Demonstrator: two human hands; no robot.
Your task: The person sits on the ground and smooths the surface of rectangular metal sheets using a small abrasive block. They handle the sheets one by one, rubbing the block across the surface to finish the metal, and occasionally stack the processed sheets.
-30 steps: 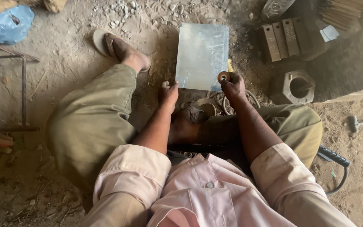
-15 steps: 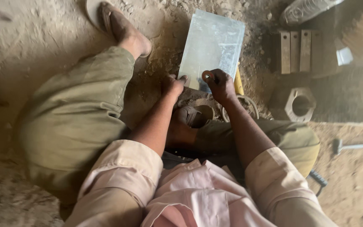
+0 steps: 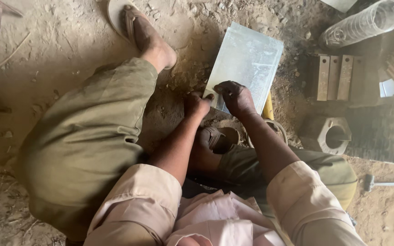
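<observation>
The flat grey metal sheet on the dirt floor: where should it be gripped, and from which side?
Probably the near short edge of the flat grey metal sheet, from the person's side. It lies flat on the dirt, so only its thin edges offer a pinch, and both the left hand and right hand already sit at that edge.

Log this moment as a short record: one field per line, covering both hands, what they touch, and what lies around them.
left hand: at the near edge of the metal sheet, fingers curled; a grip cannot be told
right hand: resting on the sheet's near corner
sheet: flat on the sandy ground, pale grey, rectangular
right of sheet: three upright metal blocks; hexagonal block with a round hole
far right: hammer
posture: person seated, sandalled foot stretched forward
</observation>
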